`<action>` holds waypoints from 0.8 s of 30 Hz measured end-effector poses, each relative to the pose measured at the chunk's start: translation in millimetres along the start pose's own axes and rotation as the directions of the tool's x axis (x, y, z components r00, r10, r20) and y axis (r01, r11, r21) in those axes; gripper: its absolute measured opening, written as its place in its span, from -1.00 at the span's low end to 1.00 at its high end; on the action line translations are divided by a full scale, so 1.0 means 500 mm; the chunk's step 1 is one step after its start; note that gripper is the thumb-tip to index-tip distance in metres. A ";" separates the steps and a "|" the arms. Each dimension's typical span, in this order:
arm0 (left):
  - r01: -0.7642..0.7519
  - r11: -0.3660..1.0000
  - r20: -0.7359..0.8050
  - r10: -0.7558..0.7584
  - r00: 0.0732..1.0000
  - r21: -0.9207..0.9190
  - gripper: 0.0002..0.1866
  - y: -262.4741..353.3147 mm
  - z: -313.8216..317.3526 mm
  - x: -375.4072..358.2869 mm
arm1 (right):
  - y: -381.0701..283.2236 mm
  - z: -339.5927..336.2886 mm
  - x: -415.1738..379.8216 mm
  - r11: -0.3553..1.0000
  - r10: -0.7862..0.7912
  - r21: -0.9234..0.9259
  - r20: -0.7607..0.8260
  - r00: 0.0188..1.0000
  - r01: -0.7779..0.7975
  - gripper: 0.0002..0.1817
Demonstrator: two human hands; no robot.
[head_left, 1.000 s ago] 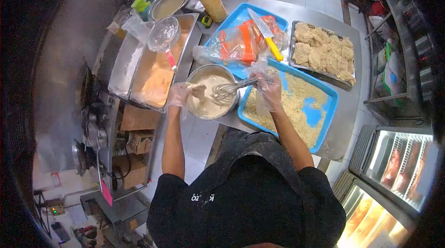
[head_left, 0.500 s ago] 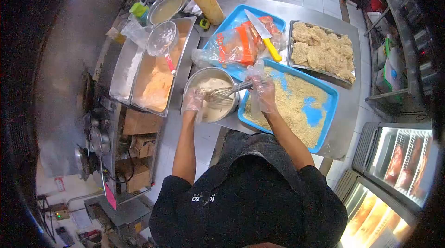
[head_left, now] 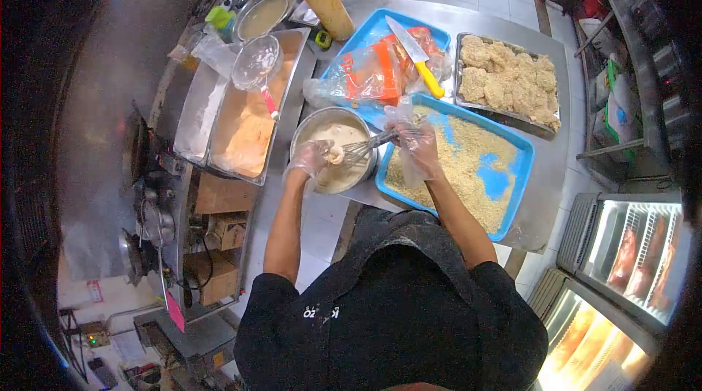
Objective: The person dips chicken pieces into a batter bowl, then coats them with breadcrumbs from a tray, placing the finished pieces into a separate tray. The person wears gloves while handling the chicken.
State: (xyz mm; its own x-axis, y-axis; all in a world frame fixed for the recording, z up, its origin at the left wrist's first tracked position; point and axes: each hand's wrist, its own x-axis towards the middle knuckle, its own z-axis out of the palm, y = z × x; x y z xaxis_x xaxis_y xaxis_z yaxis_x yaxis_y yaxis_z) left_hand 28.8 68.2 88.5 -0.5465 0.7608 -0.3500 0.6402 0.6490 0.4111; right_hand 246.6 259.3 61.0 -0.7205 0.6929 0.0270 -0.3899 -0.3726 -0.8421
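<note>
My right hand (head_left: 417, 144), in a clear plastic glove, is closed around the handle of a wire whisk (head_left: 358, 148). The whisk lies nearly level over a round metal bowl (head_left: 369, 170) of pale, creamy batter (head_left: 329, 130). My left hand (head_left: 310, 158), also gloved, reaches over the bowl's left side. Its fingers are curled closed at the wire end of the whisk, where a thick lump of batter clings. Under my right hand is a blue tray (head_left: 521, 205) of breadcrumbs (head_left: 457, 180).
A yellow-handled knife (head_left: 418, 55) rests across a blue tray (head_left: 376, 22) with plastic packaging. At right, a metal tray (head_left: 504, 115) holds breaded pieces (head_left: 504, 73). A strainer (head_left: 257, 62) sits over a pan of orange-tinted flour (head_left: 245, 128) at left. A film roll (head_left: 325, 4) stands behind.
The whisk has risen slightly and shifted right, and its wires show more clearly. My left hand has moved a little right, with its fingers now curled at the whisk's batter-coated end.
</note>
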 end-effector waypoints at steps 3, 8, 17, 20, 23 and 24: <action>-0.028 0.977 0.002 0.029 1.000 0.211 -0.65 0.033 -0.012 -0.001 | -0.027 0.014 -0.005 0.998 -0.041 -0.036 0.060 0.997 0.043 -0.75; -0.030 0.980 -0.196 0.070 0.978 0.196 -0.71 -0.005 0.022 0.016 | -0.035 0.018 -0.001 0.998 -0.063 -0.029 -0.022 0.998 0.062 -0.74; 0.123 0.992 -0.250 -0.127 0.960 -0.031 -0.64 0.066 -0.026 -0.032 | -0.010 -0.009 0.007 0.972 -0.149 -0.191 -0.043 0.988 0.138 -0.79; 0.189 0.982 -0.211 -0.187 0.960 -0.009 -0.62 0.064 -0.044 -0.033 | -0.020 -0.009 0.005 0.988 -0.098 -0.129 -0.057 0.994 0.089 -0.79; 0.148 0.989 -0.171 -0.144 0.975 0.009 -0.60 0.036 -0.036 -0.026 | -0.044 0.007 0.001 0.998 -0.055 -0.013 -0.076 0.996 0.054 -0.78; 0.121 0.993 -0.135 -0.121 0.983 -0.005 -0.59 -0.015 -0.014 -0.003 | -0.048 0.008 0.002 0.998 -0.053 0.013 -0.080 0.995 0.054 -0.78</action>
State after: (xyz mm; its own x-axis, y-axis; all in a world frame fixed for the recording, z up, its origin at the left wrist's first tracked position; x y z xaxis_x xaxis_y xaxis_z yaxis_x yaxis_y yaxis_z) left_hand 21.2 62.0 91.8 -0.6878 0.6697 -0.2800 0.5663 0.7364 0.3702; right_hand 252.9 266.2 83.4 -0.6510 0.7585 0.0285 -0.4358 -0.3428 -0.8322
